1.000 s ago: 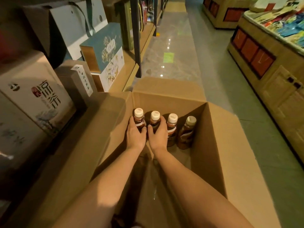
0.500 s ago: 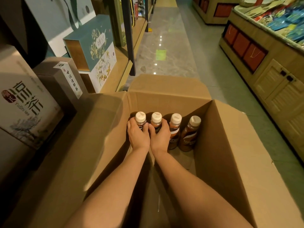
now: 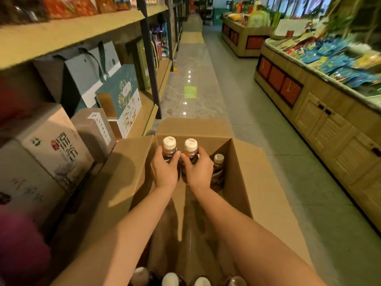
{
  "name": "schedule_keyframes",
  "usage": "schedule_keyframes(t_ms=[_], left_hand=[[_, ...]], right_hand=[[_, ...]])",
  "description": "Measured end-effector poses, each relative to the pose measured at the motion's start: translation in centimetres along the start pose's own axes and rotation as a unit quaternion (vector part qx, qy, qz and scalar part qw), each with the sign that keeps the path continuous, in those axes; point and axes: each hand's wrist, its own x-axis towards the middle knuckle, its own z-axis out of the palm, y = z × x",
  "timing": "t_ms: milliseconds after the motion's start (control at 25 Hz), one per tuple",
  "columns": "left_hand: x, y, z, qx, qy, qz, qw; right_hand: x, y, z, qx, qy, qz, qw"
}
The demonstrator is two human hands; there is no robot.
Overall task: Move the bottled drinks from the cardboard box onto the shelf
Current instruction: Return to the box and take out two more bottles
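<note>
Our left hand (image 3: pixel 165 172) is wrapped around the shoulder of one bottle (image 3: pixel 169 150), and our right hand (image 3: pixel 199 172) is closed the same way on a second bottle (image 3: pixel 191 151). The two bottles stand upright, side by side and touching, raised near the box (image 3: pixel 247 182) rim at its 12 o'clock end.

At 3 o'clock of the right hand a third bottle (image 3: pixel 217 172) stands low in the box, just beside our knuckles. More caps (image 3: pixel 170 279) show along the near edge at 6 o'clock.

To do this lift well, we judge it best to grip below the caps, not on them, keep both bottles vertical, and raise them straight until they clear the flaps before swinging. The shelf (image 3: pixel 148 112) lies at roughly 10 o'clock, already holding gift boxes (image 3: pixel 121 96). We should turn the left hand in first, so the bottles do not knock together or catch the flap (image 3: pixel 127 162) on that side.
</note>
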Motion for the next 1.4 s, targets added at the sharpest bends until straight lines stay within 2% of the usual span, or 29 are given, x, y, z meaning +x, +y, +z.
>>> schedule_keyframes(t_ms=[240,440,640,800,1120,1400], left_hand=[[-3.4,10.1,-4.4,-0.041,-0.011,0.093,0.995],[-6.2,16.6,-7.3,-0.051,-0.016,0.107,0.993],[-9.8,21.2,-8.4,-0.033,0.036,0.118,0.992],[-15.3,23.0,-7.6,-0.029,0.098,0.117,0.988],[-31.1,25.2,-8.1,-0.023,0.240,0.064,0.968],[-45.5,27.8,-15.0,0.024,0.389,0.020,0.921]], right_hand=[[-1.8,-8.2,-8.6,0.023,0.032,-0.076,0.996],[-2.7,-13.9,-14.7,0.032,0.023,-0.124,0.992],[-3.7,-16.4,-19.6,0.044,-0.008,-0.167,0.985],[-5.0,-15.3,-23.3,0.066,-0.059,-0.193,0.977],[-12.5,-13.4,-32.3,0.095,-0.235,-0.252,0.934],[-24.6,-16.2,-35.0,0.151,-0.383,-0.283,0.866]])
